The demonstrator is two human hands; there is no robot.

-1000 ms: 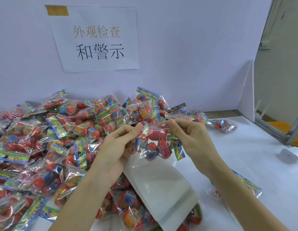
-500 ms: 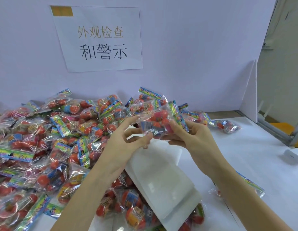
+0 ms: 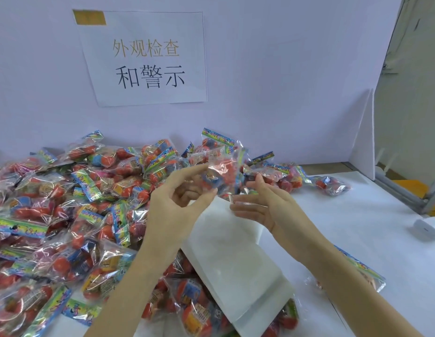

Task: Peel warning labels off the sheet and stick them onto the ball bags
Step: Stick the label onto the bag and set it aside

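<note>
One clear ball bag (image 3: 223, 172) with red and blue balls is in the air between my hands and looks blurred, while both hands are sharp. My left hand (image 3: 180, 198) has its fingers spread, with the index and thumb tips at the bag's left edge. Just right of and below the bag, my right hand (image 3: 262, 203) has straight fingers and the thumb up. The white label sheet (image 3: 236, 251) lies below my hands, partly on the pile. A big pile of ball bags (image 3: 85, 203) covers the left of the table.
A lone ball bag (image 3: 333, 184) lies at the back right and another (image 3: 364, 271) under my right forearm. A small white case (image 3: 428, 228) sits at the right edge. The purple wall carries a paper sign (image 3: 148, 59). A white partition (image 3: 363, 142) stands at the right.
Both hands held the bag a second ago, lifted it toward the pile, and have now opened. The bag has moved up and away and is blurred.
</note>
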